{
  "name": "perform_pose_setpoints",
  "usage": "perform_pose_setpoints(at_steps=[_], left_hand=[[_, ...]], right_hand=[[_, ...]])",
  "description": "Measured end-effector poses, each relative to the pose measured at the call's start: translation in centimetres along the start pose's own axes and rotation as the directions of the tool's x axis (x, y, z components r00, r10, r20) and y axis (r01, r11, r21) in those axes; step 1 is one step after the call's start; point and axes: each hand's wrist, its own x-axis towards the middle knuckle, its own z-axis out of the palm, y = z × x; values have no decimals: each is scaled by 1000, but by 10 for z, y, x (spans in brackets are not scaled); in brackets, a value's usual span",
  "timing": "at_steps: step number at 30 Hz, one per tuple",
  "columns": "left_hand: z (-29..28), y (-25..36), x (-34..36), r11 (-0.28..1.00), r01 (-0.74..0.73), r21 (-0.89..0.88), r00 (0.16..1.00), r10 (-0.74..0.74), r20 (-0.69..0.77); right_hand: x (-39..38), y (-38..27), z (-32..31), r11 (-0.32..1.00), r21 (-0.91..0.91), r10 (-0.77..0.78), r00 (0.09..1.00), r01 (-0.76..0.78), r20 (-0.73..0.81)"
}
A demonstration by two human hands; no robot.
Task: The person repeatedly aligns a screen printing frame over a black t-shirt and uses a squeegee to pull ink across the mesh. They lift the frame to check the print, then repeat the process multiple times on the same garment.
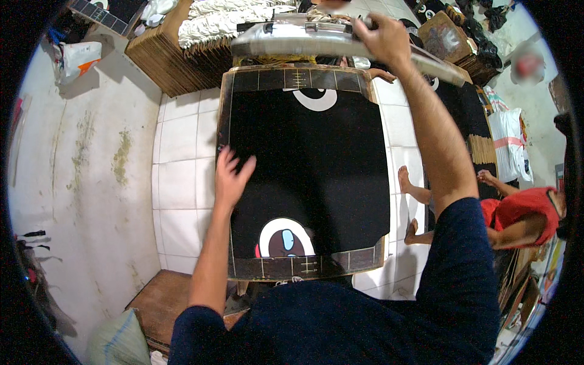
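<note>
A board (pixel 226 182) lies in front of me, with black fabric (pixel 310 164) spread flat over it. The cloth bears a white, brown and light blue eye print (pixel 286 238) at its near end and a plain white curved print (pixel 319 102) at its far end. Past the far edge, a long silver metal frame (pixel 304 42) is raised and blurred by motion. My right hand (pixel 386 39) reaches up there, its fingers closed over the frame's upper edge. Over the board's left edge, my left hand (pixel 234 179) is open, fingers apart and holding nothing.
Stacked brown boards (pixel 167 61) with white fabric pieces (pixel 231 24) stand at the far left. Another person's hand (pixel 382 75) is by the board's far right corner. A person in red (pixel 523 213) sits at right, bare feet near the board. A wall (pixel 91 164) rises at left.
</note>
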Motion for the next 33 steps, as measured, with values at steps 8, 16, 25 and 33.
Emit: perform_pose_setpoints(at_steps=[8,16,25,33], left_hand=[[113,35,81,318,414,-853,784,-600,157],[99,-95,59,793,-111,599,898,338,-282],[102,-109,65,558,-197,806,928,372,-31],[100,-104,65,572,-197,796,935,353,-22]], right_hand=[[-210,14,77,988,75,-153,956,138,250],[-199,48,144,997,69,-77,717,41,693],[-99,72,247,976,123,-215,869,178,447],[-144,65,181,969,151,-248,727,196,641]])
